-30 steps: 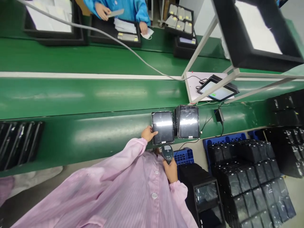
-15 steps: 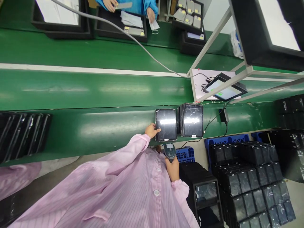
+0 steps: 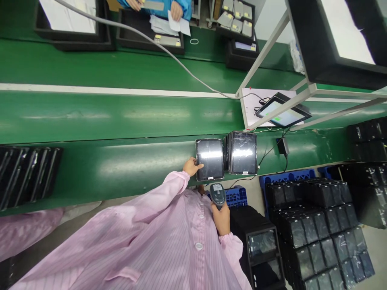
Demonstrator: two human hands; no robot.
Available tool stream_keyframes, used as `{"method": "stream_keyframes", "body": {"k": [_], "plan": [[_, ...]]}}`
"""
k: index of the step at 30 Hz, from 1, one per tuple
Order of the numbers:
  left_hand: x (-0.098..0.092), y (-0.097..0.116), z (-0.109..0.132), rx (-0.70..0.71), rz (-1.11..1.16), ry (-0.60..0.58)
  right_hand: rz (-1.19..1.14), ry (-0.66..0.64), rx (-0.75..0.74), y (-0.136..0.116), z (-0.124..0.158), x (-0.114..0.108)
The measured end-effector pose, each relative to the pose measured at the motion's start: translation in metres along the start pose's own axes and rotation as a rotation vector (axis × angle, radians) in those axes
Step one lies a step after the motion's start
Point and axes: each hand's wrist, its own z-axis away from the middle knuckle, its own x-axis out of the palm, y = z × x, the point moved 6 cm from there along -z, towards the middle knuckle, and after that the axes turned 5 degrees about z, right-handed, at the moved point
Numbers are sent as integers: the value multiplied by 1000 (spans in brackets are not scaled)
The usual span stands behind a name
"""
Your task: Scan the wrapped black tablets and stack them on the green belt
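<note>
My left hand (image 3: 191, 166) grips the left edge of a black tablet (image 3: 209, 158) lying flat on the near edge of the green bench, screen up, a small white label at its bottom edge. My right hand (image 3: 221, 217) is wrapped round a grey handheld barcode scanner (image 3: 217, 193), whose head points at the tablet's lower edge from just below the bench. Right beside the tablet stands a stack of similar wrapped tablets (image 3: 242, 152).
A green conveyor belt (image 3: 121, 114) runs across behind the bench. A lit tablet on a stand (image 3: 282, 111) with cables sits at right under a metal frame. Black trays of wrapped tablets (image 3: 314, 225) fill the floor at right; more tablets (image 3: 27, 173) at left. A person in blue (image 3: 157, 6) works across.
The view has shifted slightly. My right hand with the scanner has drawn a little down and right from the tablet. The person opposite has lifted a white sheet.
</note>
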Motion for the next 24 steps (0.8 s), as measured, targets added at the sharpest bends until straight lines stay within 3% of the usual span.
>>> {"method": "stream_keyframes", "body": {"k": [4,8,11,13,15,19,22,24], "plan": [[10,4,7,51,297,-127,-61,17,-1,-5,9,-16],[5,19,28,-22,548,-221,-100,80,-7,-7,18,-43],[-1,47,45,-14,627,-286,-125,136,16,-3,25,-67],[6,73,55,17,647,-342,-160,173,33,1,27,-83],[25,104,59,49,657,-397,-190,213,37,5,28,-97],[86,153,53,61,696,-458,-196,271,16,10,24,-118],[125,166,41,28,672,-436,-205,275,41,15,19,-123],[140,167,35,29,652,-413,-203,265,66,18,18,-123]]}}
